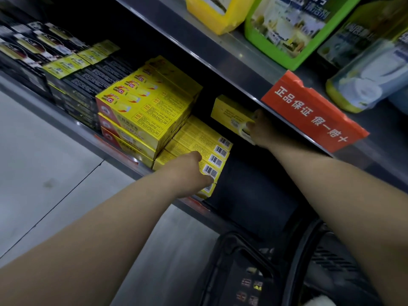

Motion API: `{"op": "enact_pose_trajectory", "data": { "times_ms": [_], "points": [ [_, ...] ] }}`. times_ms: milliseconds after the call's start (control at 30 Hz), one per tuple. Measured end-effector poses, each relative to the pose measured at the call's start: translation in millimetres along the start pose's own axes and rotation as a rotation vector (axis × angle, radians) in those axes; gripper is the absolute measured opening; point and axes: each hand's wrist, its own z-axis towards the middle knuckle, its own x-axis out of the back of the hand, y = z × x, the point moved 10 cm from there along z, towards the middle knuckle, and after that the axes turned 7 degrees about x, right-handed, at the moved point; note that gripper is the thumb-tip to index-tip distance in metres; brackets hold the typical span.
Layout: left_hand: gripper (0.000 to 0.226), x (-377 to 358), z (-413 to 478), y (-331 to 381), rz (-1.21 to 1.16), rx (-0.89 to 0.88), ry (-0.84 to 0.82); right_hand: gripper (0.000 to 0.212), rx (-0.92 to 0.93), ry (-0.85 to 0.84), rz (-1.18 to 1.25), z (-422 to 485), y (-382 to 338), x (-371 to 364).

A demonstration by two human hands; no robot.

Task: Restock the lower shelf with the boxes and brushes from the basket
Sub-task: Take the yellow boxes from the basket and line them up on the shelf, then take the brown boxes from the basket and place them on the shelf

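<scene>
Right hand (259,129) grip is holding a yellow box (231,115); left hand (189,171) is steadying the stacked boxes (205,149); best sliding it in level beside them.

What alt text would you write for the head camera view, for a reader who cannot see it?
A person's right hand holds a yellow box inside the lower shelf, while the left hand rests on a row of yellow boxes there. A black basket sits below; a red sign hangs from the upper shelf.
</scene>
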Motion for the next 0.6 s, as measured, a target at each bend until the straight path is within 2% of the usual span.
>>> {"op": "enact_pose_trajectory", "data": {
  "times_ms": [133, 267, 367, 533, 600],
  "points": [
    [0.065, 3.5, 1.1, -1.2, -0.026, 0.018, 0.022, 0.038, 0.010, 0.015, -0.071, 27.8, -12.2, -20.4],
    [0.058, 9.7, 3.6, 0.7, -0.059, -0.003, 0.067, 0.040, -0.044, -0.159, -0.089, 41.3, -14.1, -63.6],
    [0.053, 15.8, 5.4, 1.9, -0.115, -0.017, 0.103, 0.036, -0.007, -0.234, -0.131, 39.1, -18.2, -80.3],
    [0.041, 20.0, 4.0, 13.7, -0.199, -0.049, 0.137, 0.049, 0.010, -0.340, -0.273, 20.8, -22.0, -78.5],
    [0.034, 20.5, -5.3, 24.9, -0.306, -0.075, 0.136, 0.047, 0.069, -0.364, -0.335, 6.4, -37.6, -69.7]
  ]
}}
